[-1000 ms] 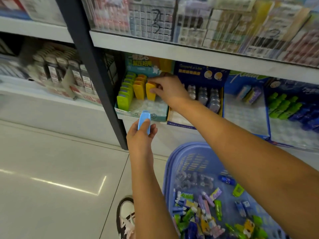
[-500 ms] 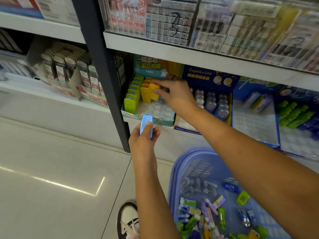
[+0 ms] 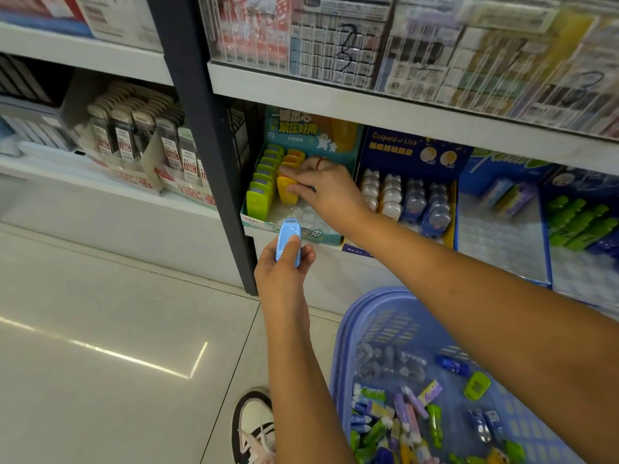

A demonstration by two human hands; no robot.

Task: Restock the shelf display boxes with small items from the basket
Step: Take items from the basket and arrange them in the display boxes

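At nine o'clock of the view, a row of dark refill packs is seen standing on the left shelf, beyond a dark upright post. Just right of the post, a teal display box is set on the lower shelf, with a column of green items along its left side and orange ones beside them. The front yellow item is pinched between the fingertips of the right hand, which is reached into the box from four o'clock. Below the box's front edge, a blue item is held upright, gripped between the thumb and curled fingers of the left hand. At five o'clock, a purple basket is seen on the floor, with many small mixed items lying loose in it. At three o'clock, a dark blue display box holding pale and blue pieces is placed just beside the teal one.
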